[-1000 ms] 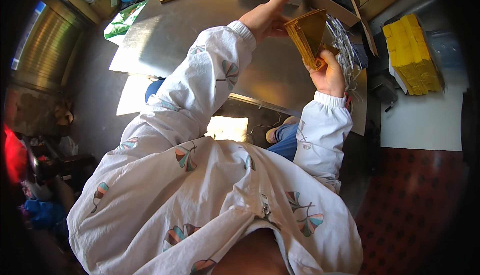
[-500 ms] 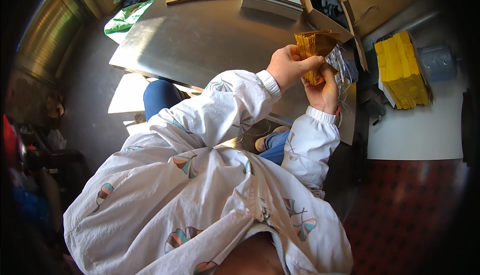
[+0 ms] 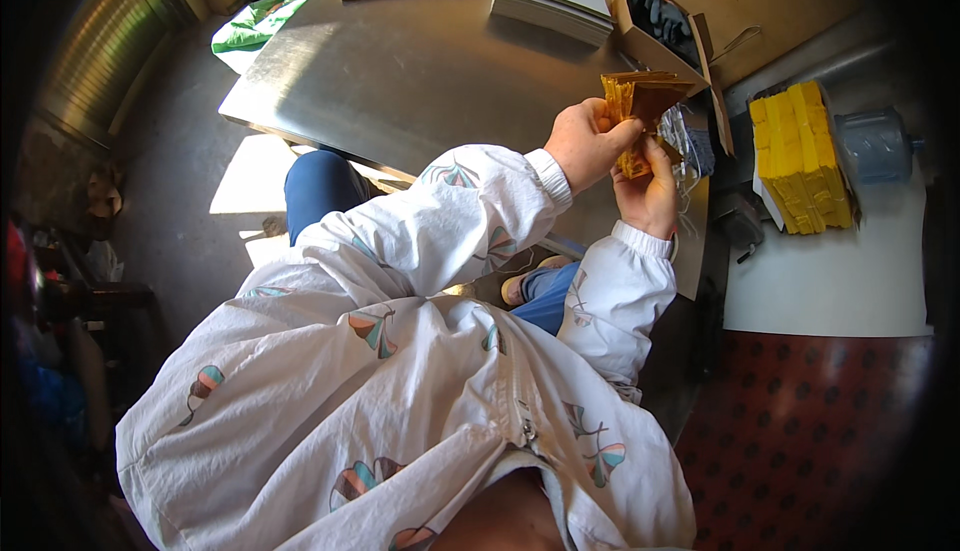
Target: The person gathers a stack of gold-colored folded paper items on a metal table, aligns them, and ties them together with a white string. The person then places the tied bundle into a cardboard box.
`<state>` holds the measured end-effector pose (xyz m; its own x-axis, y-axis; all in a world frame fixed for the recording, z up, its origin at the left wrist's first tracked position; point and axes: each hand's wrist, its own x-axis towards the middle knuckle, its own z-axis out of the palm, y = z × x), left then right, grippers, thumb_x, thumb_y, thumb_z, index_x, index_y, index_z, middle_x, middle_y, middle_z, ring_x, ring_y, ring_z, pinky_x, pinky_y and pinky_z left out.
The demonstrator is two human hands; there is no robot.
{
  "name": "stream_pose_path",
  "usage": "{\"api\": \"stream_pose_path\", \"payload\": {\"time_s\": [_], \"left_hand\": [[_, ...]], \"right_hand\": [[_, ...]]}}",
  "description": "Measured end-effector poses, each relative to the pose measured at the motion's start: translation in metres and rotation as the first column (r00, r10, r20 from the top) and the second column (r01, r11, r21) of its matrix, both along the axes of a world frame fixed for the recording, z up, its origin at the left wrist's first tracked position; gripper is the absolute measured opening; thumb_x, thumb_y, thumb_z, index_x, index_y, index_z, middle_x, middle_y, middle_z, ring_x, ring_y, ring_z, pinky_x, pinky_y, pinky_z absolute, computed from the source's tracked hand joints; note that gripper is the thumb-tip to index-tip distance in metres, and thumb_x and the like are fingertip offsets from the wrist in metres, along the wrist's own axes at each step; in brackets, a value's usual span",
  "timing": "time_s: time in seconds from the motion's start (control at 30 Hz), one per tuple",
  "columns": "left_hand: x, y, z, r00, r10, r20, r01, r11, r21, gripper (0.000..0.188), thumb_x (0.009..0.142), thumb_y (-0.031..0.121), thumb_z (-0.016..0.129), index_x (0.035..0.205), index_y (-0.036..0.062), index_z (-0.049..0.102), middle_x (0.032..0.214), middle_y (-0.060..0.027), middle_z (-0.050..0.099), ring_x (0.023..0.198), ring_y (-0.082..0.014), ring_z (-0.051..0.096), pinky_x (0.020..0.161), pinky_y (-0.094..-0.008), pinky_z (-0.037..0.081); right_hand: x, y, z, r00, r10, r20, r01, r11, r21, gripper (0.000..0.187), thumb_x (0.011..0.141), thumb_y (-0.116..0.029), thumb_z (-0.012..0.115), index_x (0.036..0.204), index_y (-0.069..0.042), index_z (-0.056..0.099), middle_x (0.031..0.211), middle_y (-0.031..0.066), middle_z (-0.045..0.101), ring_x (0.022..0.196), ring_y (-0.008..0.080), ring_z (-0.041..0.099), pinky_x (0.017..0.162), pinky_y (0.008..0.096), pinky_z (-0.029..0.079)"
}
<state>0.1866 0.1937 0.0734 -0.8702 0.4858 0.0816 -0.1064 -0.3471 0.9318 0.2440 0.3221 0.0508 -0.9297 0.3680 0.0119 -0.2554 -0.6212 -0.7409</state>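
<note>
1. The single view comes from the left of two fisheye cameras worn side by side on the head; it looks steeply down and forward, upright and unmirrored.
2. Nearest the lens is the jacket (image 3: 400, 411), seen from above, filling the lower middle and running off the bottom edge.
3. Farther out, about at arm's reach, the fingers (image 3: 628, 133) lie above and right of centre.
4. The surface (image 3: 400, 71) spans the upper middle, viewed obliquely across its near edge, with a wall (image 3: 770, 1) beyond.
5. Coverage is wide: grey floor (image 3: 180, 171) at left, red patterned floor (image 3: 790, 421) lower right.
6. Straight edges bow toward the dark rim.
</note>
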Motion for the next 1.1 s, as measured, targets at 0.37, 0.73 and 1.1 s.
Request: {"api": "stream_pose_path", "payload": {"time_s": [0.37, 0.73, 1.1], "left_hand": [[-0.009, 0.0, -0.012, 0.991, 0.002, -0.134, -0.018, 0.992, -0.122, 0.031, 0.089, 0.018, 0.063, 0.105, -0.0082, 0.058, 0.094, -0.0089, 0.067, 0.083, -0.0106, 0.06, 0.075, -0.025, 0.05], [-0.03, 0.0, -0.056, 0.988, -0.064, -0.141, 0.06, 0.998, -0.029, 0.065, 0.079, 0.019, 0.073, 0.129, -0.0067, 0.04, 0.119, -0.0229, 0.057, 0.108, -0.0276, 0.059, 0.091, -0.0322, 0.047], [-0.083, -0.02, -0.103, 0.945, -0.04, -0.324, -0.053, 0.96, -0.275, 0.098, 0.07, 0.034, 0.081, 0.141, -0.0053, 0.026, 0.131, -0.0224, 0.046, 0.121, -0.0267, 0.047, 0.102, -0.0332, 0.037]], "right_hand": [[0.0, -0.002, -0.009, 1.0, -0.016, 0.008, 0.016, 1.0, -0.009, 0.033, 0.088, -0.014, 0.063, 0.119, -0.004, 0.057, 0.117, 0.0066, 0.06, 0.109, 0.0183, 0.056, 0.093, 0.0336, 0.043], [-0.013, -0.001, -0.044, 0.996, -0.066, -0.067, 0.072, 0.994, 0.084, 0.033, 0.086, -0.006, 0.062, 0.118, -0.002, 0.053, 0.115, 0.0079, 0.058, 0.108, 0.0181, 0.055, 0.095, 0.0323, 0.043], [-0.039, -0.005, -0.095, 0.985, -0.175, -0.005, 0.132, 0.72, 0.682, 0.04, 0.077, 0.002, 0.074, 0.106, -0.004, 0.046, 0.097, 0.0066, 0.058, 0.087, 0.0132, 0.059, 0.079, 0.0258, 0.05]]}}
